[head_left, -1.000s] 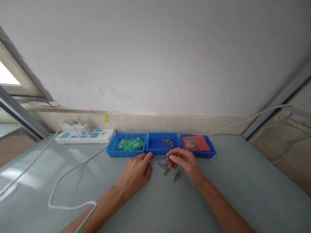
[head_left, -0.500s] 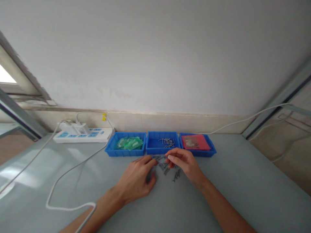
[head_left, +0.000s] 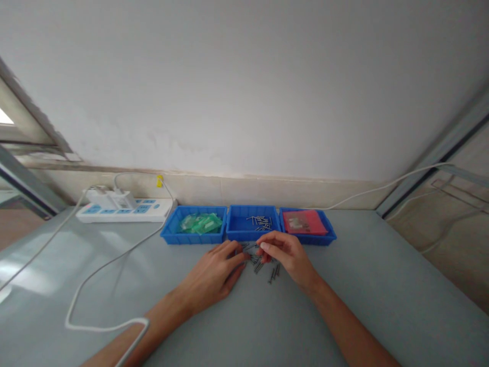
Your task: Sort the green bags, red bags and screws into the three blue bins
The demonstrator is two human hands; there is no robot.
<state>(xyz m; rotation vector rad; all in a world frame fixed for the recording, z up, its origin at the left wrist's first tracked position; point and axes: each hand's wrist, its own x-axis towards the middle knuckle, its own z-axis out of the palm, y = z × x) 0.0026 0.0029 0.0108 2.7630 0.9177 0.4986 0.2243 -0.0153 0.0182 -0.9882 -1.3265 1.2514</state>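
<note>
A small heap of dark metal screws (head_left: 258, 266) lies on the grey table between my hands. My left hand (head_left: 214, 270) rests at the heap's left side, fingers curled and thumb drawn in close to the index finger; whatever is between them is hidden. Over the heap's right side, my right hand (head_left: 284, 253) pinches a screw (head_left: 257, 246) between thumb and index finger, with only a bit of it showing. Just behind stands a blue tray (head_left: 237, 223) with several more screws (head_left: 262, 223) inside.
To the left, another blue tray (head_left: 168, 232) holds green plastic packets (head_left: 201, 223). The right-hand blue tray (head_left: 331, 235) carries a red packet (head_left: 316, 222). A white power strip (head_left: 156, 210) stands by the wall, and a white cable (head_left: 91, 278) crosses the table and my left forearm.
My left thumb has moved up toward the index finger, closing the gap between them. The right hand keeps its pinch, nearly still. The whole view has shifted slightly.
</note>
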